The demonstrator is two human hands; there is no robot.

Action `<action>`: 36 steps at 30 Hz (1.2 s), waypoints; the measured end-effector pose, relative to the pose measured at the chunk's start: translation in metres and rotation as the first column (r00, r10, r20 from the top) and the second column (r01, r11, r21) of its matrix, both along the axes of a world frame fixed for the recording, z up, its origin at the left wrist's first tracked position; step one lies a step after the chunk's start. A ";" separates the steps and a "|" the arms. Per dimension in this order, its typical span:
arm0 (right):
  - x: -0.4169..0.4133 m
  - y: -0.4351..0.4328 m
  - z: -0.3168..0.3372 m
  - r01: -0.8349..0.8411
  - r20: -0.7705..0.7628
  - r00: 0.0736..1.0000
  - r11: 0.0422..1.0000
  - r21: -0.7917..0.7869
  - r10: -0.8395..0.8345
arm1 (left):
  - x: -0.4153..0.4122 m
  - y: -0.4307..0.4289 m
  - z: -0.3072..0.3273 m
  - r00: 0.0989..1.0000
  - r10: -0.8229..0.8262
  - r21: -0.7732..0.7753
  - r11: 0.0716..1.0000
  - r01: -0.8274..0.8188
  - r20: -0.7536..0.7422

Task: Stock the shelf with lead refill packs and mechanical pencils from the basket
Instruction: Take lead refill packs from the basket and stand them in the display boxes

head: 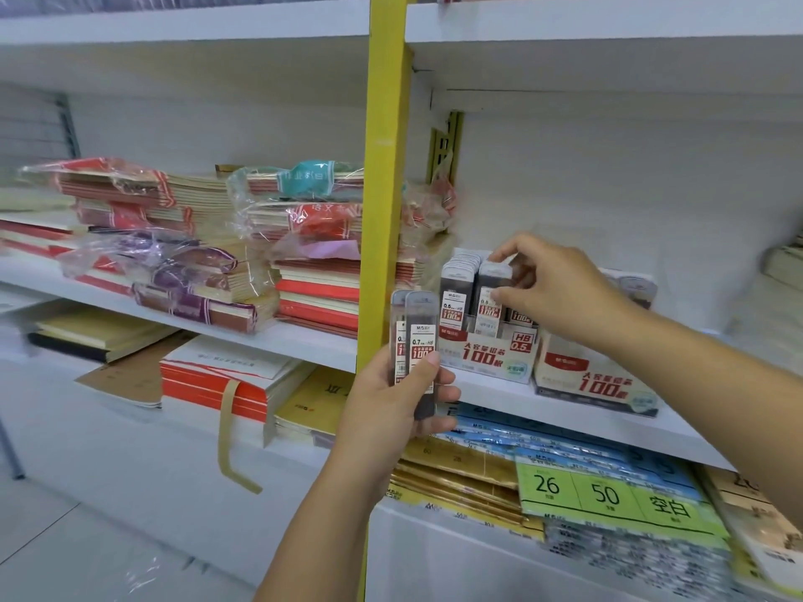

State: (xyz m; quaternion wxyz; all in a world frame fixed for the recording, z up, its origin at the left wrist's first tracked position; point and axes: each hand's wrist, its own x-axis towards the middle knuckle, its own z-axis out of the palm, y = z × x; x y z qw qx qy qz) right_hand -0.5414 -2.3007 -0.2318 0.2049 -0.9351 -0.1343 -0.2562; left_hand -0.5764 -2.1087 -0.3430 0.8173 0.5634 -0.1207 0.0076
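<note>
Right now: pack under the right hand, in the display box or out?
In, upright: the right hand pinches the lead refill pack's top; its lower end stands behind the display box front.

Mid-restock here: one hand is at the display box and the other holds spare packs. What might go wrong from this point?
1. Mix-up: the packs in the left hand read 0.7, while the display box where the right hand pinches a pack is marked 0.5.
2. Drop: the left hand grips two packs by their lower halves only, so one may slip out.
</note>
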 end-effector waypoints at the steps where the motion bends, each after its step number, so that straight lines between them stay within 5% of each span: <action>1: 0.001 0.001 -0.003 0.041 0.044 0.998 0.997 -0.070 -0.038 | 0.000 0.000 0.000 1.000 0.000 0.007 1.000 0.000 0.001; 4: 0.000 0.002 -0.004 0.221 0.235 0.957 0.950 -0.219 -0.169 | -0.001 -0.001 0.001 1.000 -0.007 0.035 0.999 0.007 0.006; 6: -0.008 0.003 -0.002 0.181 0.275 0.952 0.973 -0.141 -0.138 | -0.003 -0.001 0.002 1.000 -0.025 0.050 0.998 0.024 0.009; 11: -0.045 0.019 -0.010 -0.240 -0.050 0.963 0.929 0.282 0.264 | -0.010 -0.004 0.004 0.994 -0.106 0.109 0.989 0.101 0.039; 21: -0.051 0.010 -0.020 -0.219 -0.045 0.955 0.800 0.559 0.293 | -0.018 -0.006 0.008 0.978 -0.210 0.053 0.976 0.209 0.011; 26: -0.052 -0.007 0.008 -0.276 0.211 0.959 0.789 0.549 0.189 | -0.013 -0.002 0.003 0.993 -0.108 0.048 0.993 0.110 -0.040; 29: -0.053 -0.023 0.029 -0.267 0.313 0.940 0.869 0.417 0.138 | -0.010 -0.003 0.002 0.996 -0.083 0.083 0.993 0.084 -0.018; 36: -0.046 -0.078 0.047 -0.046 0.324 0.946 0.987 0.153 -0.006 | -0.007 -0.029 0.003 0.993 -0.118 0.135 0.984 0.113 0.025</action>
